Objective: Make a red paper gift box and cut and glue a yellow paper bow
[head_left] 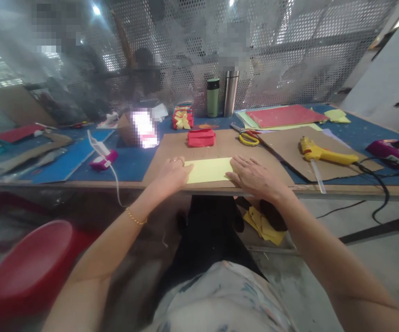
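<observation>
One yellow paper strip (209, 170) lay on cardboard (168, 148), long axis running left-right along the table edge (351, 191), between a left hand (174, 174) whose finger closure I couldn't tell and a flat, thumb-apart right hand (255, 177), one red packet (201, 138) and two flasks (213, 99) beyond.

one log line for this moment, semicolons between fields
left hand: on yellow sheet's left end; right hand: on its right end; under sheet: cardboard; beyond sheet: red piece; right: glue gun
</observation>
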Demonstrator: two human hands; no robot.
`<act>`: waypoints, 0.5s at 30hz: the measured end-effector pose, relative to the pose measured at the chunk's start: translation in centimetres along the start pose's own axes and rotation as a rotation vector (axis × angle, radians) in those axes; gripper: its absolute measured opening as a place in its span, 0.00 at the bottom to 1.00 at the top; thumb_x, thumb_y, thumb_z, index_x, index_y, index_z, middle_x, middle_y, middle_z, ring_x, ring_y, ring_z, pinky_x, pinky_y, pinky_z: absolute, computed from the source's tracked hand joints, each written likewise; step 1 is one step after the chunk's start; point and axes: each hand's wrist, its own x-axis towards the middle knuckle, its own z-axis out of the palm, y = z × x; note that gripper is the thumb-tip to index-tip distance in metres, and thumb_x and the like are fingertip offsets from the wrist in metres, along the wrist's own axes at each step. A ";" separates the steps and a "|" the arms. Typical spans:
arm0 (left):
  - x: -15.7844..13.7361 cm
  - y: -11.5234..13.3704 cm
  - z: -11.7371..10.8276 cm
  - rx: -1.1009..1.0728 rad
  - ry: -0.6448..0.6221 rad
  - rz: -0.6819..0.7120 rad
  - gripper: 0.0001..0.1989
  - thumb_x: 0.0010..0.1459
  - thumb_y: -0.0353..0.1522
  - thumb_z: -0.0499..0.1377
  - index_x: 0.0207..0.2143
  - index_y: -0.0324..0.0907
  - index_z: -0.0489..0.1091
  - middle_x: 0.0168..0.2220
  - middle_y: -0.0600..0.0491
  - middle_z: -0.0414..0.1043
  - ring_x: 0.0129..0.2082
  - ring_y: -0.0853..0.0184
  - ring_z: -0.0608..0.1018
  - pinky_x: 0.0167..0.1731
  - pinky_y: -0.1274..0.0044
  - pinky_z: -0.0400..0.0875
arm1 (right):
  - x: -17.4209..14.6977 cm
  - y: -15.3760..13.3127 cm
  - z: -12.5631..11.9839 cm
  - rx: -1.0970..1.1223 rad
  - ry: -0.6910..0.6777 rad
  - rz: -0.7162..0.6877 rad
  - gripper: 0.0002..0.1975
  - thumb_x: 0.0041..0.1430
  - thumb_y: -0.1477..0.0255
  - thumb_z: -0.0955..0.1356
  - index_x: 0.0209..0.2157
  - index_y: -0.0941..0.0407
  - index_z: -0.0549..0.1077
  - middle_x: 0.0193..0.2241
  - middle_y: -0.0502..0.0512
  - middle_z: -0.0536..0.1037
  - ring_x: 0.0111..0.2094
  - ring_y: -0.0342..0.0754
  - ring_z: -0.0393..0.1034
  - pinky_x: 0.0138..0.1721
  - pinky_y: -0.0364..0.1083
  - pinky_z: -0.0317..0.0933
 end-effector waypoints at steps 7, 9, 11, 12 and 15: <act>2.6 1.5 0.1 -0.072 0.013 0.023 0.18 0.70 0.35 0.51 0.46 0.29 0.74 0.46 0.35 0.74 0.44 0.54 0.75 0.46 0.66 0.65 | 0.3 -0.1 -0.9 0.010 0.056 -0.116 0.14 0.73 0.66 0.59 0.44 0.59 0.72 0.49 0.70 0.78 0.52 0.61 0.70 0.56 0.57 0.60; 2.8 1.7 0.4 -0.118 0.024 0.040 0.18 0.71 0.35 0.49 0.47 0.31 0.74 0.45 0.37 0.74 0.44 0.55 0.75 0.46 0.68 0.65 | 0.1 0.2 -1.0 0.114 0.074 -0.201 0.11 0.73 0.69 0.60 0.44 0.57 0.72 0.48 0.67 0.77 0.53 0.59 0.70 0.56 0.55 0.62; 2.6 1.6 0.7 -0.177 0.053 0.067 0.17 0.72 0.35 0.48 0.44 0.35 0.75 0.46 0.39 0.73 0.44 0.57 0.74 0.47 0.68 0.65 | -0.2 0.6 -0.9 0.223 0.090 -0.254 0.10 0.73 0.69 0.60 0.45 0.56 0.72 0.47 0.65 0.78 0.51 0.58 0.71 0.54 0.54 0.64; 2.4 1.5 0.7 -0.206 0.065 0.077 0.17 0.72 0.35 0.49 0.43 0.35 0.75 0.46 0.39 0.73 0.44 0.57 0.74 0.47 0.69 0.65 | -0.2 0.8 -0.9 0.261 0.094 -0.267 0.10 0.72 0.68 0.61 0.45 0.55 0.72 0.46 0.64 0.78 0.50 0.57 0.72 0.52 0.53 0.66; 1.9 0.9 0.6 -0.278 0.058 0.119 0.18 0.70 0.41 0.52 0.41 0.37 0.75 0.48 0.39 0.72 0.45 0.56 0.74 0.48 0.67 0.64 | -0.2 1.4 -0.9 0.305 0.070 -0.313 0.10 0.72 0.68 0.62 0.42 0.54 0.73 0.44 0.63 0.79 0.47 0.56 0.74 0.49 0.52 0.68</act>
